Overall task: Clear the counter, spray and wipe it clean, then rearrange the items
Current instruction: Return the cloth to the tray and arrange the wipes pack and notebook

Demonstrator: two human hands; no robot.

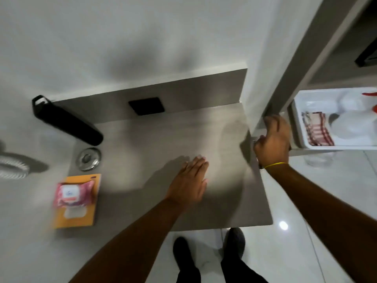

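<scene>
On the grey counter (183, 129), the left hand (189, 180) lies flat with the fingers extended together, palm down, grasping nothing. At the right edge of the counter, the right hand (272, 139) is curled with the fingers bent; a small metallic part shows at the knuckles, but motion blur prevents telling whether the hand grips it. A yellow band (276, 164) circles the right wrist.

Left portion of the counter:
- A black bottle (67, 120) lies on its side near the backsplash, loop cap pointing to the far left.
- A round metal drain fitting (88, 158) sits just in front of the bottle.
- An orange packet (81, 213) lies flat near the front edge, with a pink wipes pack (74, 194) resting on top of it.
- A white brush (12, 166) lies at the far left, well apart from the packet.

A black square plate (146, 105) is set into the backsplash.

Right of the counter, a white tray (298, 123) sits on a shelf. It contains a red-striped cloth (317, 128) and white containers (350, 123), one with a red top, partly out of view.
</scene>
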